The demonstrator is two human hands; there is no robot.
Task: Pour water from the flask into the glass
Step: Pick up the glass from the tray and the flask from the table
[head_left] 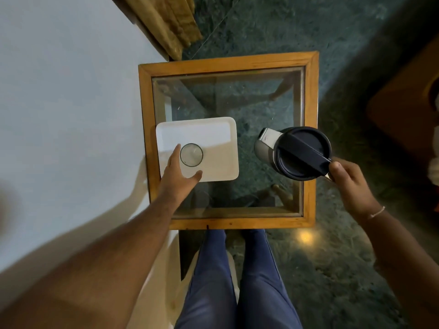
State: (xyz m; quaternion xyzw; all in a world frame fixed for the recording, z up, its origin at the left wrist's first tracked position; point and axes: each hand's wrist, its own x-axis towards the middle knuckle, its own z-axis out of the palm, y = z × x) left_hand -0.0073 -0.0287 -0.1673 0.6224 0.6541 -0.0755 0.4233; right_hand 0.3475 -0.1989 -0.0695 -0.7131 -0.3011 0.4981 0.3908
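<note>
- My left hand (177, 173) is spread around the glass (191, 155), thumb and fingers either side, not clearly squeezing it yet. It stands on the white tray (213, 131).
- My right hand (349, 179) is closed on the flask (297, 153) handle; the flask sits just left of my fingertips, lid on.
- Steel flask is probably heavy if full, so I'd grip the handle firmly.
- Glass is thin and breakable, likely slick; hold it low.
</note>
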